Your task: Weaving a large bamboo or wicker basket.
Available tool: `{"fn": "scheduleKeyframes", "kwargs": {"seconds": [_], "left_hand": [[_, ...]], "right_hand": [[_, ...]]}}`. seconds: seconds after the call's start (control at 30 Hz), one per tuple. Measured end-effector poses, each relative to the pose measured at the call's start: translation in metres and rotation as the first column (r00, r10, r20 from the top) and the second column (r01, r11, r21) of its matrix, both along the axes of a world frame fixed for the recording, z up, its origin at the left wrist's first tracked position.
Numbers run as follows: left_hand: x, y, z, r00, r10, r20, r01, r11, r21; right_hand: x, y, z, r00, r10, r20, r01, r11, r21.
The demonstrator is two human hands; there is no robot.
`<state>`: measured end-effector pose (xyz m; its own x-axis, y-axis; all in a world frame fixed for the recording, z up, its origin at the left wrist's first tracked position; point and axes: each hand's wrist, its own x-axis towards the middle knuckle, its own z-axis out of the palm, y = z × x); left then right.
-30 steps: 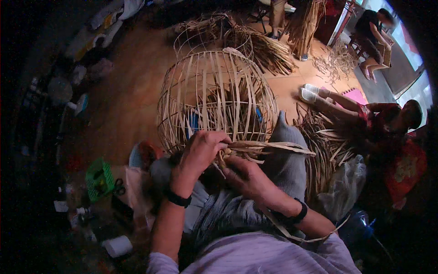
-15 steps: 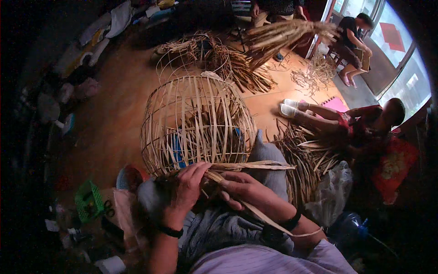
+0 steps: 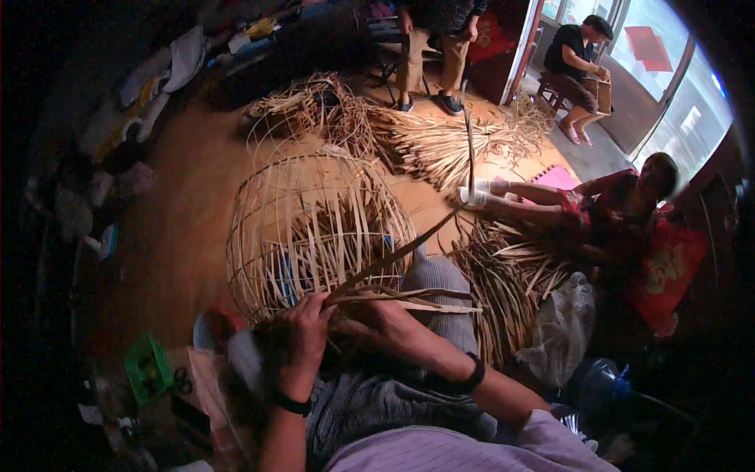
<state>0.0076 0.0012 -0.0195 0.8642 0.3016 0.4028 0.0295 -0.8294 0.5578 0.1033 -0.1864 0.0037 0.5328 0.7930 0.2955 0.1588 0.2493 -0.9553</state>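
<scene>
A large open-weave basket [image 3: 318,224] of pale strips stands in front of my knees, with more strips and something blue showing inside. At its near edge, my left hand [image 3: 305,334] is closed, fingers bent round the base of the strips there. My right hand [image 3: 381,324] is close beside it, back turned up and fingers curled at the same strips; its fingertips are hidden. From between the hands a long dark strip [image 3: 401,253] rises forward and to the right, bending upward. Several paler strips [image 3: 425,304] stick out to the right over my knee.
Loose strips [image 3: 503,291] lie to the right beside a seated child [image 3: 609,204] and a clear plastic bag [image 3: 562,326]. Farther off are a fanned bundle [image 3: 440,145], a standing person [image 3: 440,39] and another seated person [image 3: 582,71]. A green crate [image 3: 148,368] and scissors [image 3: 182,381] lie left.
A long dark strip now rises from my hands. My right hand has turned palm down, and the pale strip across its forearm is gone. The standing person's bundle now lies on the floor.
</scene>
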Motion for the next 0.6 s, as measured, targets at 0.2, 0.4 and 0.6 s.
{"fn": "scheduleKeyframes", "kwargs": {"seconds": [0.2,0.4,0.6], "left_hand": [[-0.007,-0.006,0.022,0.997,0.031,-0.067,-0.031,1.0,0.0],[0.002,-0.004,-0.008,0.998,0.051,0.039,-0.052,0.999,0.018],[-0.008,-0.007,0.002,0.994,0.007,-0.106,-0.017,0.995,-0.096]], "right_hand": [[0.021,0.034,-0.003,0.955,-0.127,0.269,0.155,0.984,-0.085],[0.046,0.031,-0.015,0.993,-0.022,-0.112,0.014,0.997,-0.074],[0.06,0.022,-0.031,0.993,-0.046,-0.111,0.041,0.998,-0.05]]}}
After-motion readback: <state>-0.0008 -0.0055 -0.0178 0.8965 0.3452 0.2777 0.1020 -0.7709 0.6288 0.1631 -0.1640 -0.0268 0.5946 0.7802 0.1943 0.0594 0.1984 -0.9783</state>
